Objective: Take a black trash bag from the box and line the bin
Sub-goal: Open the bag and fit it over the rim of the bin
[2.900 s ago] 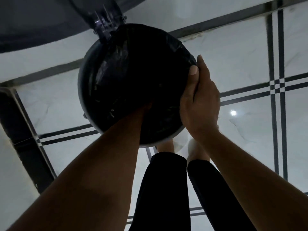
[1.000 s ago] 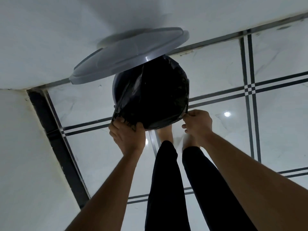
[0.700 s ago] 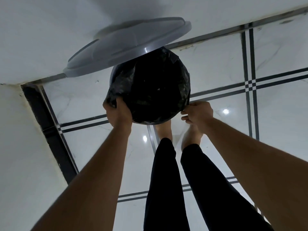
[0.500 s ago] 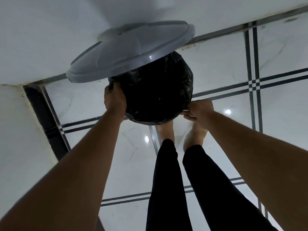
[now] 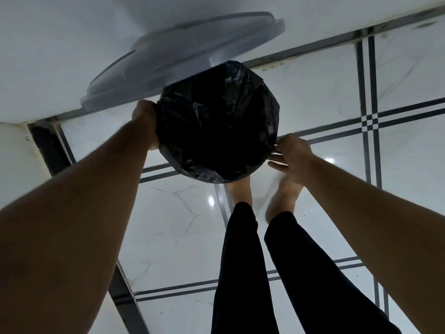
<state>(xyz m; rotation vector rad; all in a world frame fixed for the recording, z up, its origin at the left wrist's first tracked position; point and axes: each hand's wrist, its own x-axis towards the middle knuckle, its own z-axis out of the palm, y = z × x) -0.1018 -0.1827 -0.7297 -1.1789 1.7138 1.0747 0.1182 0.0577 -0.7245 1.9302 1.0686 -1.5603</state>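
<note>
Since a moment ago our left hand has slid up the side of the bin and now presses the black bag against the rim, fingers closed on the plastic. Our right hand rests at the opposite edge with fingers loosely spread, gripping nothing we can see. With the bag folded over the whole mouth beneath the raised lid, we judge the lining nearly done.

The bag-lined bin mouth gapes unobstructed from above; the raised grey lid blocks its 11 o'clock side, and hands flank it at 9 and 3. Bare tiled floor lies open toward 7 o'clock.
</note>
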